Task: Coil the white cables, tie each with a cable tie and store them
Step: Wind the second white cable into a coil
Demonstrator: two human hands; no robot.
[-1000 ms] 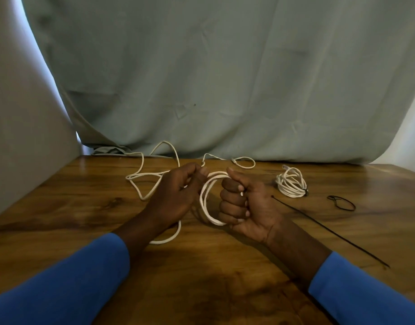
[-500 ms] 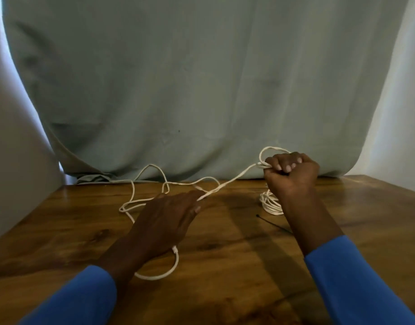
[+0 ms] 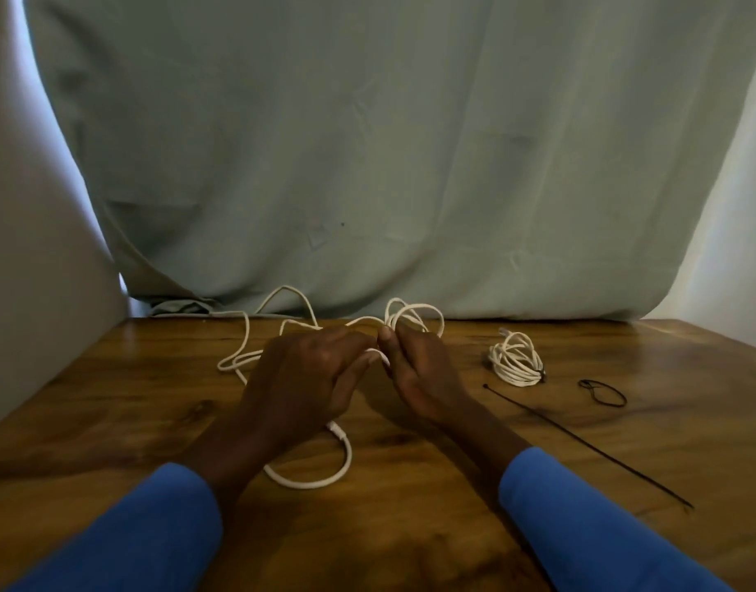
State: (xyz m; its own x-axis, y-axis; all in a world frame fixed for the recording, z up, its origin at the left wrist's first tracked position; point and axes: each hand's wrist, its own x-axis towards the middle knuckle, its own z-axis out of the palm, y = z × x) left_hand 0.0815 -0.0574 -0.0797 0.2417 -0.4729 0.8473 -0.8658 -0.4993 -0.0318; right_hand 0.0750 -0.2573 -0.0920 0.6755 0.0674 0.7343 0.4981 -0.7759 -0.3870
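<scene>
While slack from the white cable (image 3: 239,361) trails toward 9 o'clock on the table (image 3: 111,420), the left hand (image 3: 308,386) should pinch and feed it smoothly; the right hand (image 3: 419,378), clenched on the loops (image 3: 414,318), keeps turns even. At 3 o'clock lie 1 tied coil (image 3: 516,364) and a cable tie (image 3: 581,442).

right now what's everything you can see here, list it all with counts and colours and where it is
loose white cable: 1, white, spread over the far left of the table, some loops gathered at the hands, one loop near the left wrist
coiled white cable bundle: 1, white, on the table right of the hands
straight black cable tie: 1, black, lying diagonally on the right
looped black cable tie: 1, black, far right of the bundle
wooden table: 1, brown, fills the lower frame
pale green curtain: 1, behind the table
left hand: 1, blue sleeve, on the cable
right hand: 1, blue sleeve, holding the loops
</scene>
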